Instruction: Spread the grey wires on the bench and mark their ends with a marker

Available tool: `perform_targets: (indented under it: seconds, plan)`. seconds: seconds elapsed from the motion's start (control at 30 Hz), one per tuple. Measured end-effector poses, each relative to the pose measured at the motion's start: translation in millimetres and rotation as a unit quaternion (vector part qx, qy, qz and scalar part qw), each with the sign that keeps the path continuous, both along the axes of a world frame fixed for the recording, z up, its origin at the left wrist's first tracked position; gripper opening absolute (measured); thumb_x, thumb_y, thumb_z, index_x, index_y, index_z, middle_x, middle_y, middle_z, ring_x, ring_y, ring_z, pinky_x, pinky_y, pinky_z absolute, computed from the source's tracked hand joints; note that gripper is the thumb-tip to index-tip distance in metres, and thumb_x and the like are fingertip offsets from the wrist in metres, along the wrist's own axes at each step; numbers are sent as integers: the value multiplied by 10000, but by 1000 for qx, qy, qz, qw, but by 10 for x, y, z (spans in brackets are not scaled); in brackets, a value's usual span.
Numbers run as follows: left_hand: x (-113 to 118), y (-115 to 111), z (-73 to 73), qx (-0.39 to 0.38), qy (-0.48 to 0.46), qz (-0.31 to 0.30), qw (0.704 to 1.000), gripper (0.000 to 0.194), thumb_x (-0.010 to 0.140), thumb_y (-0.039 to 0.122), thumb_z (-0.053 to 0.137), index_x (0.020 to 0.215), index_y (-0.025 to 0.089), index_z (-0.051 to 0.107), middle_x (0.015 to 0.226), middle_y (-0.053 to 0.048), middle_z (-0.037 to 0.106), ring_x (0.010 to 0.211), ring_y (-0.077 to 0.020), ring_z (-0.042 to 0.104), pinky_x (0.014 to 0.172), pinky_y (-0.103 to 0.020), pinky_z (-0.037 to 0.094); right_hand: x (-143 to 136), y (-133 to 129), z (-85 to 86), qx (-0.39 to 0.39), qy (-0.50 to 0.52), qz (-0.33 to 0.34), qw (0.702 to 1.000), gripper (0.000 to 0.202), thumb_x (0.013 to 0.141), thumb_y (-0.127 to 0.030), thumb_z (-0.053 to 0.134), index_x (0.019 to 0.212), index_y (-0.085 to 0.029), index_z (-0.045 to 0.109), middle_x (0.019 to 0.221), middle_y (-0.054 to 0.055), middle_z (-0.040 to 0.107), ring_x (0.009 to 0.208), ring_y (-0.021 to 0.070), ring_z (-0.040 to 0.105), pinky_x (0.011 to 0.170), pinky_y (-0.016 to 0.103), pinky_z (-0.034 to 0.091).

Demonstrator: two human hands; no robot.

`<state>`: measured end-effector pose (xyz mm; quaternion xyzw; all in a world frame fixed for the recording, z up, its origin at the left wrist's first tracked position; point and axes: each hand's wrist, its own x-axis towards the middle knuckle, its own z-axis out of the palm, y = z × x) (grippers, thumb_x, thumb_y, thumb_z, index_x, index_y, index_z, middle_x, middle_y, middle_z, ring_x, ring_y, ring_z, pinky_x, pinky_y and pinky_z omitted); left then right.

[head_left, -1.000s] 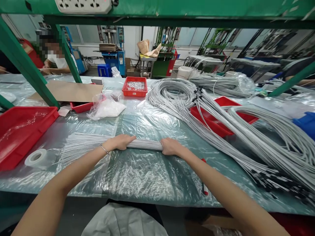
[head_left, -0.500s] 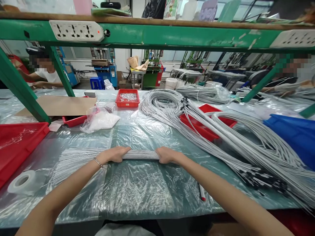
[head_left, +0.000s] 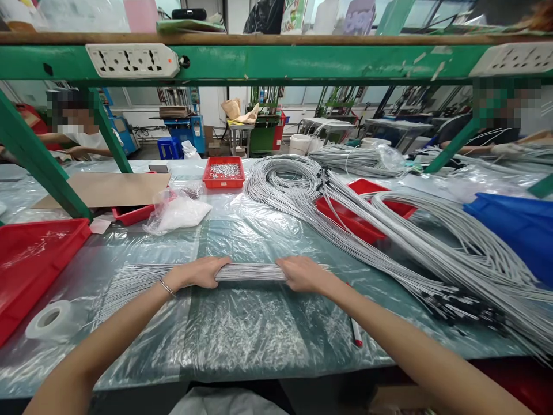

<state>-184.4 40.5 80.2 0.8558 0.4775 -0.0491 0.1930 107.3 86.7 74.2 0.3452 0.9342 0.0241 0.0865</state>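
A straight bundle of thin grey wires [head_left: 250, 272] lies across the plastic-covered table [head_left: 242, 328] in front of me. My left hand [head_left: 199, 272] is closed around it, and past that hand the strands fan out to the left. My right hand [head_left: 302, 273] rests on the bundle's right end, fingers curled over it. A red-tipped pen [head_left: 356, 333] lies on the table under my right forearm.
Long grey cable coils [head_left: 389, 225] spread over the right half, across a red tray [head_left: 358, 222]. A large red bin [head_left: 30, 253] and a tape roll [head_left: 49, 320] sit left. A small red parts tray [head_left: 223, 171], plastic bag [head_left: 177, 210], cardboard [head_left: 103, 189] and blue bin [head_left: 514, 227] lie farther off. People work at both far corners.
The view tilted upward, showing the green shelf and power strips. Both hands stay on the bundle; my right hand's fingers have flattened a little over its end.
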Motion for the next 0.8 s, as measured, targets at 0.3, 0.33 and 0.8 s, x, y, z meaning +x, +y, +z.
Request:
perform_targets:
  seconds: [0.3,0.33,0.8]
  plan:
    - [-180,-90,303,-276,-67,14,959,459,607,274,633,1040,189,507,818,-21,636,695,-193,605,521,-241,445,123,-270,240,169,9,-11,985,215,710,12,395,805,-160,484,741,70,564,573,170,520,482,314,170]
    - [-172,-139,385,-244,-63,17,967,427,607,254,616,1016,187,514,798,-17,627,666,-187,596,491,-236,423,145,-282,266,197,22,-7,980,210,712,13,394,784,-162,485,726,65,557,566,168,504,489,318,166]
    - [-522,-181,752,484,175,134,847,315,895,152,268,1063,186,533,854,-85,606,824,-215,554,735,-345,379,-220,185,621,449,176,36,875,274,905,-127,285,971,-146,551,694,63,518,631,186,385,590,335,190]
